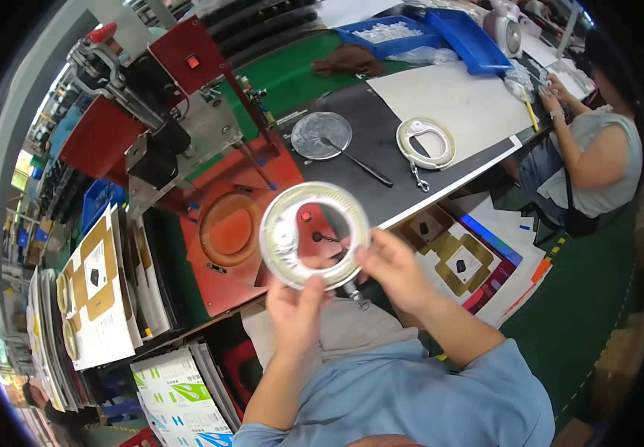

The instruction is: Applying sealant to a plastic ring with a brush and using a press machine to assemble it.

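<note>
In front of my body I hold up a white and pale-green ring-shaped leash casing (281, 237), tilted, with an off-centre round opening. My left hand (297, 314) grips its lower edge, thumb on the near face. On the lower right rim my right hand (395, 270) pinches it. A metal snap hook (358, 298) dangles below, between the hands. Behind it, on the black worktop, rests a similar ring-shaped casing (447, 140) with its own snap hook (420, 180). Left of that lies a round dish (307, 128) smeared with whitish paste, with a black-handled tool (370, 171) resting across it.
A red press (188, 63) with a toggle lever stands at left, over a red base with a round recess (225, 227). Blue trays (467, 43) stand at the back. Printed card sheets (106, 328) lean at lower left. Another person (598, 141) sits at right.
</note>
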A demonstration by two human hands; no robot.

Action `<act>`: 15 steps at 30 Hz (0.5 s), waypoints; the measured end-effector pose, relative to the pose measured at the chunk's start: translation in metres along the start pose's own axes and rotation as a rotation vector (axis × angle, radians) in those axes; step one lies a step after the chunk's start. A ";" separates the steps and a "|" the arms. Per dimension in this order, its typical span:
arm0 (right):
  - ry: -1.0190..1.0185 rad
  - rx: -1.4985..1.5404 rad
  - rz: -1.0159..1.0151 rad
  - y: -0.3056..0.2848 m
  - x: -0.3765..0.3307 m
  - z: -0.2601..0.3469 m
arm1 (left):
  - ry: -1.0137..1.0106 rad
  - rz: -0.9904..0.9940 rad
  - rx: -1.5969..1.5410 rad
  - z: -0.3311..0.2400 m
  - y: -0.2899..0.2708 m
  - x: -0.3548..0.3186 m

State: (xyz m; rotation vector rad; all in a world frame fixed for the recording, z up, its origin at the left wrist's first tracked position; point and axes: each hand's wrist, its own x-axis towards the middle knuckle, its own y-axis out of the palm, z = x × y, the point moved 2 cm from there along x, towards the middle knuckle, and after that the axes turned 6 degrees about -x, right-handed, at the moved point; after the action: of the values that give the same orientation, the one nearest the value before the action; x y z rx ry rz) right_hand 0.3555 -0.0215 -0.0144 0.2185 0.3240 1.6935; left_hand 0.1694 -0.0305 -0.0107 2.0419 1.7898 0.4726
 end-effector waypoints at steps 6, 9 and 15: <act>-0.123 -0.097 -0.405 -0.124 0.018 0.059 | -0.144 0.325 0.017 0.016 0.022 0.018; -0.146 -0.345 -0.659 -0.226 0.038 0.082 | -0.231 0.366 0.155 0.030 0.004 0.001; 0.048 -0.369 -0.907 -0.391 0.109 0.067 | -0.276 0.143 0.297 0.040 -0.060 -0.036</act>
State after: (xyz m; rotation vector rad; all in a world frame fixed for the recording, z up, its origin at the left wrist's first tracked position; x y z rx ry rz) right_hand 0.7264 0.1412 -0.0875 -0.2242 0.1042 0.8311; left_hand 0.1327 -0.0616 -0.0746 2.3113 1.6316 -0.0449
